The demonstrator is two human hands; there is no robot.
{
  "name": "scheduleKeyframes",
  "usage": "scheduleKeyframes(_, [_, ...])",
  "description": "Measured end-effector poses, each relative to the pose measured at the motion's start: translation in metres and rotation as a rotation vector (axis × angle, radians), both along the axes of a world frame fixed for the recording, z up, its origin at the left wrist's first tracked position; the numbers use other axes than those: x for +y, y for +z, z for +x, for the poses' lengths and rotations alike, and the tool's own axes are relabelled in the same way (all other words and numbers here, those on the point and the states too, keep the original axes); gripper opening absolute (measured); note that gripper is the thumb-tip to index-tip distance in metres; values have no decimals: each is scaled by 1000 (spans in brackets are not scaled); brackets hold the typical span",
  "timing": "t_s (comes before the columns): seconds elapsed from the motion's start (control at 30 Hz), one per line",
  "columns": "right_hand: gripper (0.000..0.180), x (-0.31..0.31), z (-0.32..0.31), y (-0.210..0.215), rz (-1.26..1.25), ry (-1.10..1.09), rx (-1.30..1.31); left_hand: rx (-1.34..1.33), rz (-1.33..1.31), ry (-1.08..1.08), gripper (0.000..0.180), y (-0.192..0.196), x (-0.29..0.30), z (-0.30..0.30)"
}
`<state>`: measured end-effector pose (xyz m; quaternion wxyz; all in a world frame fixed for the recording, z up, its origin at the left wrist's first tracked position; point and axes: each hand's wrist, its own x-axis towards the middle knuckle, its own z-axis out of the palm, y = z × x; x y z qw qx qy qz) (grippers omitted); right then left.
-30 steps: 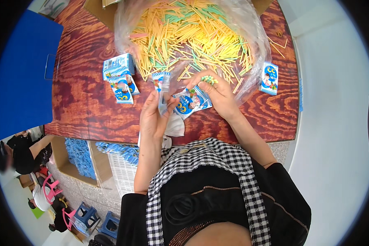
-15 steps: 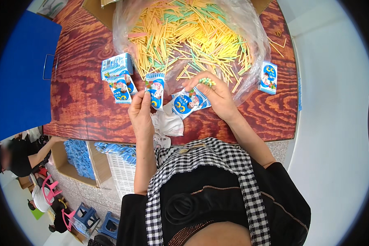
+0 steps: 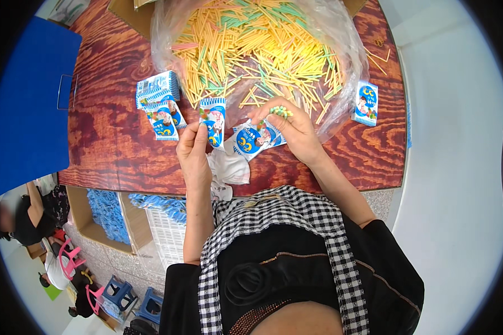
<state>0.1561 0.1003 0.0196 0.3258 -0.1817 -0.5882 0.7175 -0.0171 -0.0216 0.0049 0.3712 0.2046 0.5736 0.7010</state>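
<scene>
Between the thumb and fingers of my left hand (image 3: 194,153) is a small blue-and-white printed packet (image 3: 216,114), held upright above the table. My right hand (image 3: 296,134) is curled around a bunch of thin coloured sticks (image 3: 281,112), their yellow and green ends showing at the top. Just below its fingers lie more blue-and-white packets (image 3: 248,143), overlapping; whether the hand touches them I cannot tell. Under the packets rests a crumpled white cloth (image 3: 230,167). Beyond both hands, a large heap of yellow, green and pink sticks (image 3: 251,44) spreads over a clear plastic bag (image 3: 352,84).
A pile of packets (image 3: 157,89) sits left of my hands, and a single packet (image 3: 365,104) lies at the right. Loose sticks (image 3: 378,62) are near the table's (image 3: 106,134) right edge. Below stand a box of blue packets (image 3: 109,215) and a white basket (image 3: 167,237). Other people sit lower left.
My hands keep nearly the same pose and hold the same things. At the lower left, a co-worker's arm has drawn back from the box of blue packets.
</scene>
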Motion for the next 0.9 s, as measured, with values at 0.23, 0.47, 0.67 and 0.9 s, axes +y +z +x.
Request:
scheduleKeyframes(0.23, [12,-1,-1,-1,-14,6,11,-26,20,-7,16,-4,-2,-2])
scheduleKeyframes(0.47, [12,-2,-2,-3,-34,11,7,-51,36,1,16,-3,0,0])
scheduleKeyframes(0.67, [12,8,3,-10,-1,-3,-30,-52,5,29,15,-5,-4,-5])
scheduleKeyframes(0.9, [12,52,21,-9,-41,-315,-242,-58,53,44,13,-9,-9,-8])
